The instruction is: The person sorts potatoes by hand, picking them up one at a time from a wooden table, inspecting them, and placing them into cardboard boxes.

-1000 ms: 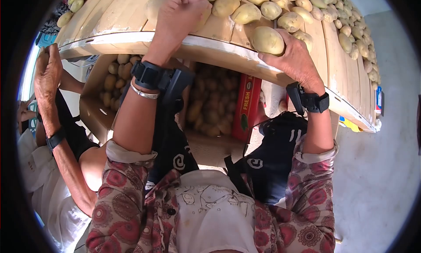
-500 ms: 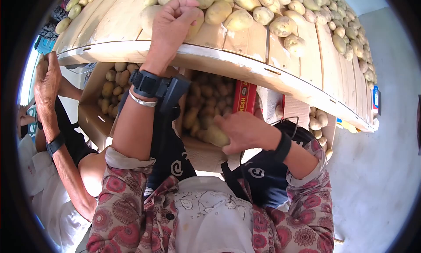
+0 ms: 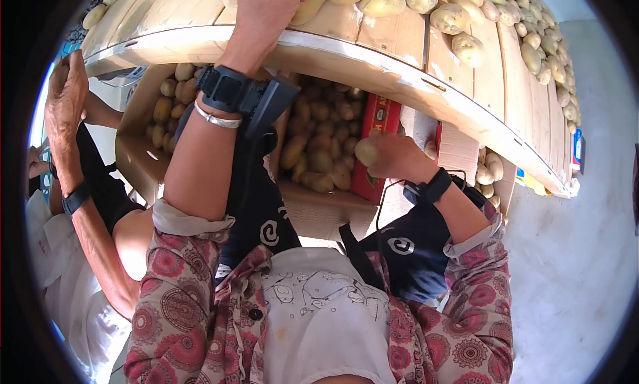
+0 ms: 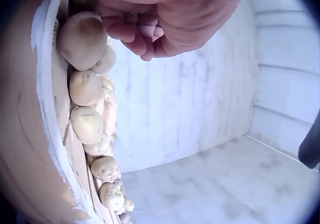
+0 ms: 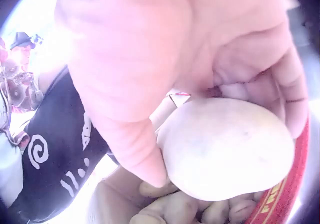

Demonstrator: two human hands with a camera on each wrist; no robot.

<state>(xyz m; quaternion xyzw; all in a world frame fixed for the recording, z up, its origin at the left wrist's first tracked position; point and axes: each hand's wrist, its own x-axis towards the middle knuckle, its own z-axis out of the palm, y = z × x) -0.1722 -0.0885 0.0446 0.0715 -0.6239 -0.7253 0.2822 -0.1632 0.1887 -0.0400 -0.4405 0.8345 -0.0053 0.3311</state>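
Note:
My right hand (image 3: 396, 156) grips a pale potato (image 5: 227, 149) between thumb and fingers. It is by the red printed side (image 3: 381, 141) of a cardboard box under the table. Inside that box, several potatoes (image 3: 319, 148) lie piled, seen below the held one in the right wrist view. My left hand (image 3: 269, 14) is over the front edge of the slatted wooden table (image 3: 393, 34). Its fingers hang loosely bent with nothing between them. Close beside those fingers, in the left wrist view, sits a large potato (image 4: 82, 41) on the tabletop.
More potatoes (image 3: 546, 51) cover the table's far and right parts. Under it stand a second cardboard box (image 3: 136, 154) of potatoes at left and another box (image 3: 459, 144) at right. Another person's arm (image 3: 100, 251) is at far left; a pale wall (image 3: 599, 71) rises at right.
My right hand went from a potato at the table's edge down over the box beneath, then up and right to the red side, holding a potato. My left hand stays over the table edge.

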